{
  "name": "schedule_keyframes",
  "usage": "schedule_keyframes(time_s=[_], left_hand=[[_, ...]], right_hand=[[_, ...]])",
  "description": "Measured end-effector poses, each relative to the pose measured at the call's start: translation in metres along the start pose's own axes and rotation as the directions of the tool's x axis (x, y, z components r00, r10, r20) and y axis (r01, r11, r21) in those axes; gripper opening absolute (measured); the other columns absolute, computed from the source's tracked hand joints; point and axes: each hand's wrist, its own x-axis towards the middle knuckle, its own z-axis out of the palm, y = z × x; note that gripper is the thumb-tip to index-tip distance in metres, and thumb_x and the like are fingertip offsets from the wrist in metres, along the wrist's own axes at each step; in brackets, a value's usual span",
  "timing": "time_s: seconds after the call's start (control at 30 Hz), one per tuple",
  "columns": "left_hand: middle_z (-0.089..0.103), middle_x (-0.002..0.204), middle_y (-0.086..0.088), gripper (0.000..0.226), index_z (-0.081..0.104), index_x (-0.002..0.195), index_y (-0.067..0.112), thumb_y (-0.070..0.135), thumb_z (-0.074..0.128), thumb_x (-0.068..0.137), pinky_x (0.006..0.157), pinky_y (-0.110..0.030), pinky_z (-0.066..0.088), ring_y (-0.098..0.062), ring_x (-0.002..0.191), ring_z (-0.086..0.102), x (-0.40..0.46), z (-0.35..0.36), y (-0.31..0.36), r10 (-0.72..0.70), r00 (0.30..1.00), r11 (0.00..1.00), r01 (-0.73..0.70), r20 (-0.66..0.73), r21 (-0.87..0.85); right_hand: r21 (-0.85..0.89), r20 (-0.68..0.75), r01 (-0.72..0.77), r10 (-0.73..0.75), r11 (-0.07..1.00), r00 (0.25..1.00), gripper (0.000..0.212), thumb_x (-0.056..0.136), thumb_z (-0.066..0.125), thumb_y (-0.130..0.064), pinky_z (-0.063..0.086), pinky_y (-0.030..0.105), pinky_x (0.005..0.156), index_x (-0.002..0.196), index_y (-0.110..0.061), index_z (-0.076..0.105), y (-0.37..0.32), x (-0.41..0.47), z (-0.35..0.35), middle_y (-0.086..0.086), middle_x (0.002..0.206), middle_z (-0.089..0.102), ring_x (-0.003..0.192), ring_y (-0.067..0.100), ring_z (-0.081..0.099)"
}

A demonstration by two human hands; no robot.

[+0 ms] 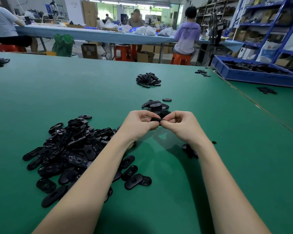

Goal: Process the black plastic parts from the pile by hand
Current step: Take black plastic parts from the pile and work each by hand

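Black plastic parts lie in a big pile [71, 154] on the green table [227, 166] at my near left, with two smaller heaps [156, 107] [148, 80] farther off. Above the table, between them, my left hand [139, 123] and right hand [179, 124] pinch one small part [156, 119] from either end.

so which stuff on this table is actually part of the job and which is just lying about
In the job:
- black part pinched between left hand and right hand
- big pile by the left arm
- small pile just beyond the hands

Lying about:
- far pile
- blue bin
- loose bits beside the bin
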Motion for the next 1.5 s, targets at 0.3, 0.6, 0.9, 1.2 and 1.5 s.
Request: schedule_keyframes(time_s=[0.3,0.6,0.9,1.2,1.5], left_hand=[[0.075,0.080,-0.005,0.017,0.077,0.093,0.015,0.000,0.076,0.084,0.075,-0.014,0.054,-0.008,0.071,0.067,0.000,-0.004,0.000,-0.017,0.999,0.999,0.019,0.040,-0.047],[0.069,0.069,0.002,0.019,0.075,0.084,0.023,0.005,0.078,0.083,0.080,-0.022,0.050,-0.009,0.069,0.064,0.001,0.000,-0.001,-0.038,0.999,0.999,0.038,-0.004,0.016],[0.076,0.083,-0.007,0.017,0.076,0.087,0.022,0.006,0.079,0.082,0.087,-0.026,0.052,-0.013,0.077,0.068,0.003,-0.001,-0.005,-0.056,0.998,0.998,0.056,-0.007,-0.003],[0.077,0.093,-0.012,0.015,0.076,0.091,0.005,-0.007,0.066,0.089,0.072,-0.015,0.056,-0.019,0.084,0.076,0.004,-0.011,-0.002,-0.139,0.976,0.907,0.193,0.166,-0.373],[0.077,0.097,-0.017,0.009,0.073,0.095,-0.003,-0.004,0.066,0.089,0.078,-0.020,0.059,-0.019,0.090,0.075,0.007,-0.009,0.001,-0.163,0.969,0.878,0.227,0.184,-0.421]], right_hand=[[-0.009,-0.006,0.021,-0.021,1.000,1.000,0.012,0.081,0.082,-0.019,0.044,0.011,0.054,0.075,-0.021,0.072,0.000,0.000,0.003,-0.012,0.060,0.069,0.056,0.001,0.059],[-0.046,-0.024,0.033,-0.034,0.998,0.999,0.012,0.080,0.081,-0.018,0.039,0.009,0.050,0.074,-0.021,0.070,0.000,-0.002,0.004,-0.016,0.055,0.065,0.050,-0.004,0.055],[-0.032,-0.020,0.044,-0.045,0.999,0.999,0.012,0.082,0.081,-0.019,0.042,0.008,0.052,0.076,-0.021,0.070,0.001,-0.003,0.006,-0.016,0.056,0.065,0.052,-0.003,0.056],[0.168,0.102,-0.131,0.115,0.977,0.988,0.008,0.084,0.082,-0.024,0.034,0.014,0.047,0.079,-0.022,0.076,0.001,-0.005,-0.005,-0.013,0.064,0.059,0.054,0.006,0.044],[0.278,0.191,-0.271,0.223,0.922,0.956,0.005,0.083,0.082,-0.024,0.029,0.016,0.046,0.080,-0.020,0.082,0.001,-0.004,-0.005,-0.007,0.077,0.073,0.057,0.008,0.038]])
